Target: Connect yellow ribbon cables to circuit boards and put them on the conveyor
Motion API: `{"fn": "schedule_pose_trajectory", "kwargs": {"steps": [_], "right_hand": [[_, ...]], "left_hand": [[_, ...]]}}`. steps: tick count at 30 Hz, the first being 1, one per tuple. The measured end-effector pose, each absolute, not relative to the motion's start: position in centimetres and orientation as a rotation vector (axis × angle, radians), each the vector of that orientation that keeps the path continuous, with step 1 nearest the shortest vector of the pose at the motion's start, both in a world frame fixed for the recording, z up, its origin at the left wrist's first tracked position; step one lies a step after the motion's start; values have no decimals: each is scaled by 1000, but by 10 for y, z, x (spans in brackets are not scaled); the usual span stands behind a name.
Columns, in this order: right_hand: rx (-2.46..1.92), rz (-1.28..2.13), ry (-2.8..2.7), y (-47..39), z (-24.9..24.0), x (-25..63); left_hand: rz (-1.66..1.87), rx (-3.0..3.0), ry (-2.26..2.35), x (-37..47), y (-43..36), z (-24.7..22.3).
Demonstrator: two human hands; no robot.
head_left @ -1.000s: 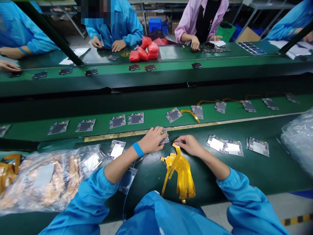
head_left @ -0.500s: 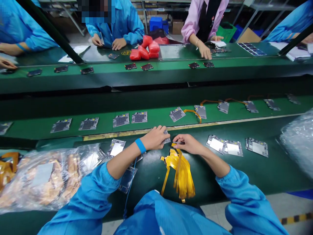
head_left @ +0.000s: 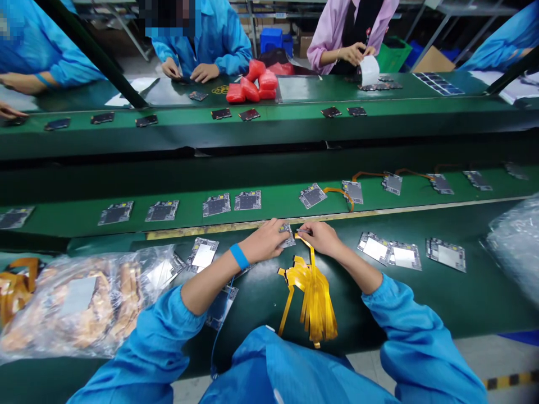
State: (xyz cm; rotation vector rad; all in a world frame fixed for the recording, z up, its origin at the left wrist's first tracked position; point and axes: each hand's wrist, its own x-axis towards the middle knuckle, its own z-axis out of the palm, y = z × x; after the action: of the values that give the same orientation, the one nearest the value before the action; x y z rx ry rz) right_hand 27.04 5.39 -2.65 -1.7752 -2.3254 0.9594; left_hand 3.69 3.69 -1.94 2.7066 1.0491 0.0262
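My left hand [head_left: 266, 240], with a blue band at the wrist, is closed on a small circuit board [head_left: 288, 235] at the middle of the bench. Just to its right, my right hand [head_left: 319, 237] pinches the upper end of an orange flex cable [head_left: 312, 255], close to the board's right edge. Below both hands a fanned bundle of yellow-orange flex cables [head_left: 318, 308] lies on the dark green bench. Whether the cable end touches the board is too small to tell.
Boards with white patches lie right [head_left: 404, 255] and left [head_left: 203, 254] of my hands. A plastic bag of cables [head_left: 96, 303] fills the left, bubble wrap [head_left: 517, 247] the right. Beyond runs a green belt [head_left: 280, 202] with boards; people work at the far bench.
My right hand has moved slightly up and left, drawing one cable upward from the bundle. Boards on the near belt have shifted right. Across, a person's hand has lifted from the boards.
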Motion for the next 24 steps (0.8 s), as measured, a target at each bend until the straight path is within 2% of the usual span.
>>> {"fn": "schedule_pose_trajectory", "kwargs": {"steps": [24], "right_hand": [[-1815,960,-2379,57,-18,266]], "left_hand": [[2,2724,1014,37,37,-20]]}}
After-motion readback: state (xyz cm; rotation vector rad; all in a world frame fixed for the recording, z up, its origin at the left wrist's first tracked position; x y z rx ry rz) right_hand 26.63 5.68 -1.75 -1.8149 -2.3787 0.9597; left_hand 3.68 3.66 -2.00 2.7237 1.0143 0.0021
